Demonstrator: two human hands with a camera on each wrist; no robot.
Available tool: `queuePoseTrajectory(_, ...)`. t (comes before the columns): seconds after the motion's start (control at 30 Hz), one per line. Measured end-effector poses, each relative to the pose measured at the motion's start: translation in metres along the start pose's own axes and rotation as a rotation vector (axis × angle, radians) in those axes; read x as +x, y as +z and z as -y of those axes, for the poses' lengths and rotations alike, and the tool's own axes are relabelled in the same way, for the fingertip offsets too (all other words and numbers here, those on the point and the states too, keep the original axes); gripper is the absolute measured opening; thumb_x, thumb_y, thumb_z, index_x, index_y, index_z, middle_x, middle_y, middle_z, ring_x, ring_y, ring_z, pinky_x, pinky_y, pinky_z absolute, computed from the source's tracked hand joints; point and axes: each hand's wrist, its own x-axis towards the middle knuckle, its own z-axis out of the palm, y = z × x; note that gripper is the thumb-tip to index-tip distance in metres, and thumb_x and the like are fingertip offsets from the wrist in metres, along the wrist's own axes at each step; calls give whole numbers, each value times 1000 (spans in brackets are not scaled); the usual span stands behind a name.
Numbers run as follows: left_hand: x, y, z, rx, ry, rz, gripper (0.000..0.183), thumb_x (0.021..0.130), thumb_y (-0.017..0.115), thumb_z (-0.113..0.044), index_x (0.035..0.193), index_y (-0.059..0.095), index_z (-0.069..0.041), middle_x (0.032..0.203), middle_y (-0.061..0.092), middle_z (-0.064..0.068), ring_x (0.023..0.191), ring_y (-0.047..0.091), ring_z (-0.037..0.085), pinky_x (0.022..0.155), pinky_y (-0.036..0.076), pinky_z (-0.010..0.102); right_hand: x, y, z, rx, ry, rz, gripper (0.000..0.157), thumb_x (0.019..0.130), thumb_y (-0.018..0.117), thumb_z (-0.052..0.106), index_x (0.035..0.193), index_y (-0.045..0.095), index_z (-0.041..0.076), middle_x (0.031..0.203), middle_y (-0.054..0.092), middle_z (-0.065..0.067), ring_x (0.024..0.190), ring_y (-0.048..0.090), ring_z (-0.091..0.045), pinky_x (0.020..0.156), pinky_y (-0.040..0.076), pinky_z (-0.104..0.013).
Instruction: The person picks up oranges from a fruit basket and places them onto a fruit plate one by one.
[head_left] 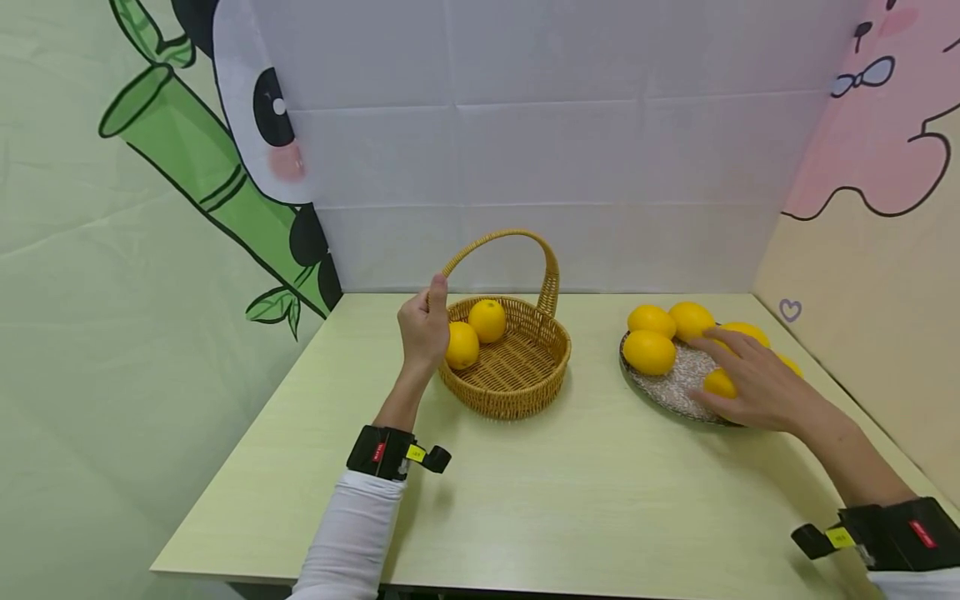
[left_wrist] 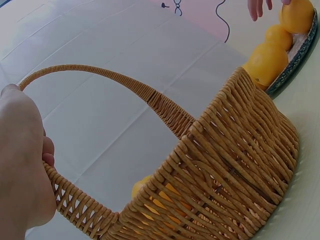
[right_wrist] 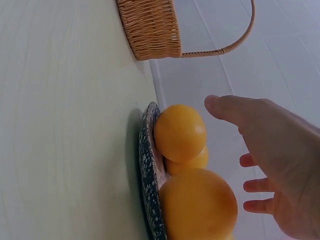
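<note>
My left hand (head_left: 424, 329) grips the handle of a woven wicker basket (head_left: 510, 404) on its left side, fingers curled round it. Two oranges (head_left: 487, 321) lie at the left inside the basket. Over a speckled plate (head_left: 678, 387) at the right, my right hand (head_left: 757, 379) reaches with fingers spread and nothing held. Several oranges (head_left: 649, 352) sit on that plate, some partly hidden behind the hand. In the right wrist view, the thumb and fingers (right_wrist: 259, 185) stand apart from the nearest orange (right_wrist: 197, 205).
Both the basket and the plate stand on a pale table (head_left: 570, 500). Behind it hangs a light grey cloth (head_left: 555, 150), close past the basket. A side wall covering (head_left: 870, 333) runs along the table's right edge, near the plate.
</note>
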Motion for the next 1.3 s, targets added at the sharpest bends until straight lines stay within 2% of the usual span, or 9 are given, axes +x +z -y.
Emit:
queuePoseTrajectory(0.27,0,0,0,2,-6,1,64,107,46,-54,57,31,-17,50,26,-2,41,21,12,39,14,22,14,-2,9,38,-9,26,79,89,78,43,152,48,4,157,36,-25,137,34,-46,105,31,-67)
queuePoseTrajectory(0.7,-1,-1,-2,4,-17,0,64,106,46,-54,57,32,-16,51,26,-1,42,20,13,40,14,23,51,-3,35,69,-78,29,79,91,76,46,155,45,12,159,36,-17,141,33,-37,106,34,-66)
queuePoseTrajectory(1.03,-1,-1,-3,15,-16,6,63,107,46,-52,58,33,-16,52,27,-1,43,22,14,41,14,23,84,1,63,88,-149,34,79,92,73,49,157,43,15,160,35,-15,143,33,-34,108,37,-62)
queuePoseTrajectory(1.3,-1,-1,-3,13,-17,2,62,107,46,-51,58,32,-16,52,26,-2,44,21,13,42,14,23,108,5,85,123,-253,51,77,94,71,49,157,43,15,161,33,-13,145,30,-32,108,37,-60)
